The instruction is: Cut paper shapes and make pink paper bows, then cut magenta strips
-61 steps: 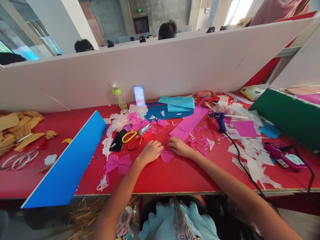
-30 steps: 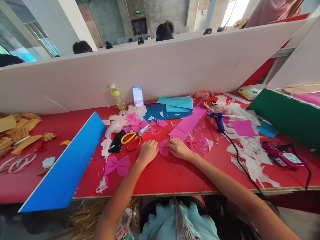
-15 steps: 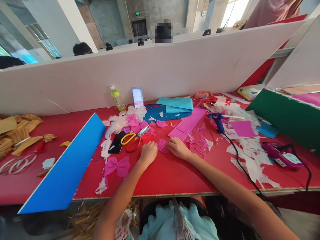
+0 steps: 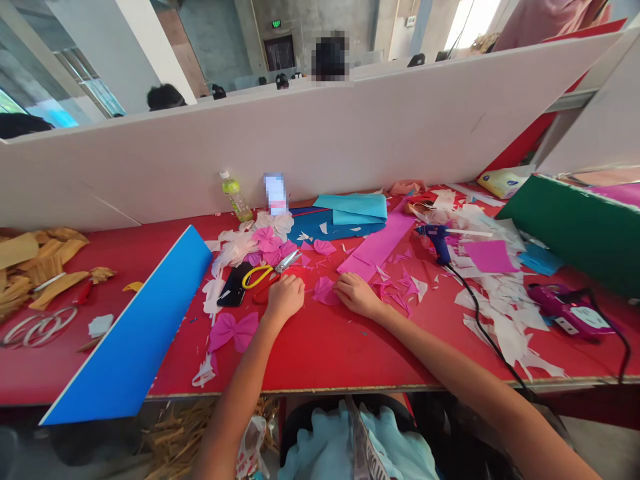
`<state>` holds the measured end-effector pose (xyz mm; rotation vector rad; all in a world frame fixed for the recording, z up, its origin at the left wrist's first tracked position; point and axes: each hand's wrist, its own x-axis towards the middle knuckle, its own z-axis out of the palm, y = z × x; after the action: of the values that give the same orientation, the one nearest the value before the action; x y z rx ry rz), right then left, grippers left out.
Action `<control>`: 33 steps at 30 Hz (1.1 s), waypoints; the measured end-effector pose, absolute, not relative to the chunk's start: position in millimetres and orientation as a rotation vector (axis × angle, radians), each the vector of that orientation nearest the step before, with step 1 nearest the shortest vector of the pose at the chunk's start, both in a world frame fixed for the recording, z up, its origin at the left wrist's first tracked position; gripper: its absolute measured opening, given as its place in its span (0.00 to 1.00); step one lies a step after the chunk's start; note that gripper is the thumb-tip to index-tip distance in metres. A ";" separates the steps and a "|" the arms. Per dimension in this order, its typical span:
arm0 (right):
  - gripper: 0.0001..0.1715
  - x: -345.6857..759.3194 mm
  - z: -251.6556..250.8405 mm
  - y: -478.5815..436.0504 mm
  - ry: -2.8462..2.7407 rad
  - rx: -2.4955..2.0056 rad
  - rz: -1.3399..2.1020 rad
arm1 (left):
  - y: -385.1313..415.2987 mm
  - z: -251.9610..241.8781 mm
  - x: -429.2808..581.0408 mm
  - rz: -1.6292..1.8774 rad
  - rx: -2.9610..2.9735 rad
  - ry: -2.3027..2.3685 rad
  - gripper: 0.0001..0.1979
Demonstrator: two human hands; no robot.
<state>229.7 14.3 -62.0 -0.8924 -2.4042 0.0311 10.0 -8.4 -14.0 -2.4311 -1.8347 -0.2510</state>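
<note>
My right hand (image 4: 357, 295) is closed, its fingertips pinching the right edge of a small pink crepe paper piece (image 4: 326, 291) above the red table. My left hand (image 4: 286, 298) is also closed, a short gap to the left of that piece. Whether a thin strand lies in its curled fingers I cannot make out. Scissors (image 4: 273, 273) with yellow and red handles lie just behind my left hand, blades pointing away. A pink paper bow shape (image 4: 235, 331) rests to the left of my left forearm. Pink paper flowers (image 4: 269, 241) sit farther back.
A blue board (image 4: 145, 327) slants up on the left; a green board (image 4: 575, 233) borders the right. A glue gun (image 4: 437, 240) trails its black cord toward the front edge. A dark phone (image 4: 234, 285), a bottle (image 4: 235, 197) and paper scraps (image 4: 505, 320) lie around.
My left hand has moved left, away from the pink paper piece, and now covers part of the scissors' red handle. My right hand stays at the piece's right edge.
</note>
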 end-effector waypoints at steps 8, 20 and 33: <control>0.08 225.9 -64.4 12.9 -2.404 -0.860 0.068 | -12.9 -21.9 24.6 -0.348 -2.514 -1.765 0.07; 0.07 223.4 -64.1 12.3 -2.470 -0.825 0.026 | -11.7 -38.8 29.9 -0.273 -2.550 -1.756 0.06; 0.06 222.5 -61.6 12.2 -2.503 -0.804 0.073 | -18.8 -33.9 37.0 -0.158 -2.504 -1.683 0.07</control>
<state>222.5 12.2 -61.6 -0.8035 -2.5035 0.0727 37.0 -18.8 -33.9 -2.5042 -1.6829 -0.1576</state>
